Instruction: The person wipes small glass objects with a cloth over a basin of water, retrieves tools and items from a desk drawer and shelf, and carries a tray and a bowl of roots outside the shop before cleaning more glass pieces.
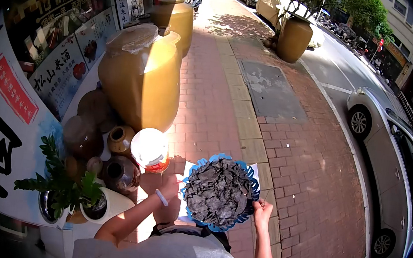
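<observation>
A blue plastic basket [255, 186] with a scalloped, openwork rim is in front of my body. It is heaped with dark, crinkled dried pieces [219, 191] that look like black fungus. My right hand [261, 213] grips the rim at the right, fingers curled around it. At the opposite side my left hand [172, 185], below which a white band circles the wrist, closes on the left edge; its fingertips are partly hidden. A white sheet [185, 205] shows beneath the basket. Just beyond my left hand stands a white bucket [149, 149].
Large yellow-brown jars [143, 81] and smaller dark pots [121, 171] line the shopfront on the left, with a potted plant [57, 183] nearby. A brick pavement [308, 217] runs ahead. A silver car [391, 165] is parked along the curb at right.
</observation>
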Demonstrator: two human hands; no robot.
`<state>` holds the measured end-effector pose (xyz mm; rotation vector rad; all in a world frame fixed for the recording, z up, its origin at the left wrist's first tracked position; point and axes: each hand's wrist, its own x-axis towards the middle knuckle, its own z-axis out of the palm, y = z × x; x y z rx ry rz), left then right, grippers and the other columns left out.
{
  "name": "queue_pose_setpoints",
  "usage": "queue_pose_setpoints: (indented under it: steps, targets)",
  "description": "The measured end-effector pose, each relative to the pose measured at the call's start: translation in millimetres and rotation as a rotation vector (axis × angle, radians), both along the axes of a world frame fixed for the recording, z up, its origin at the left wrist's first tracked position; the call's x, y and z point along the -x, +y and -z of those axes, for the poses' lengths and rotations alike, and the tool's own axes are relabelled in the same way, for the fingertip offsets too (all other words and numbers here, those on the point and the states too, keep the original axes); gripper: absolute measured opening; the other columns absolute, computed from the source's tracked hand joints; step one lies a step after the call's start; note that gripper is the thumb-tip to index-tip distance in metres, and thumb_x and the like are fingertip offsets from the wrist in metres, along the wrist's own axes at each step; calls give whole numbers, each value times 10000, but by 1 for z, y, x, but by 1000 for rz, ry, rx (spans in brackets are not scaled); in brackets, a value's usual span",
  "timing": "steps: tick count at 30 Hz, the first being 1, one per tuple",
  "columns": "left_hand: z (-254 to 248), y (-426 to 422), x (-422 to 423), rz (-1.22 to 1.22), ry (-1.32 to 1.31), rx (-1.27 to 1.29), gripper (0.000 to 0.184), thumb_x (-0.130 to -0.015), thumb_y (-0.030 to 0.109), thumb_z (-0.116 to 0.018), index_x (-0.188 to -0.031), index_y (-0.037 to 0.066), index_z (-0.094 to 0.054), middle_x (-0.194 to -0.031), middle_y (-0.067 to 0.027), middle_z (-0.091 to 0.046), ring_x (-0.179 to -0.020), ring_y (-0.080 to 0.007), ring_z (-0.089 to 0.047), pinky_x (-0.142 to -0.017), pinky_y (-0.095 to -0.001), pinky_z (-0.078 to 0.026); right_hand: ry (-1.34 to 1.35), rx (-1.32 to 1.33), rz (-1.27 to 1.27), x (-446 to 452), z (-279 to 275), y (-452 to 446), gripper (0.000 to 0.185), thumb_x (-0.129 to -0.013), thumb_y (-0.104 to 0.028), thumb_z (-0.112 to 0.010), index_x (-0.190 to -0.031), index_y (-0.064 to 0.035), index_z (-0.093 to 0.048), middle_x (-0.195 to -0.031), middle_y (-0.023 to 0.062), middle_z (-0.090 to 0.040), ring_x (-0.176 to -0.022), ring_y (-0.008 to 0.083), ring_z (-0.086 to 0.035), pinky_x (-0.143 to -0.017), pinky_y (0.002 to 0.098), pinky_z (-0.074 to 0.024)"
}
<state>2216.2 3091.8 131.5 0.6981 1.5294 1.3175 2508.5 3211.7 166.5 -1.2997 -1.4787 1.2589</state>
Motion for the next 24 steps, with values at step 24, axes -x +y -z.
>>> queue_pose_setpoints:
  steps: [24]
  targets:
    - [17, 272, 143, -306, 27, -59, 119, -744, 71, -466, -839, 1, -449, -655, -37, -491, -511, -92, -483, -365, -231, -378, -7, -35, -250, 186, 11, 361, 73, -677, -64, -513, -617, -23, -512, -549, -28, -472, -426, 49, -381, -369, 185, -256]
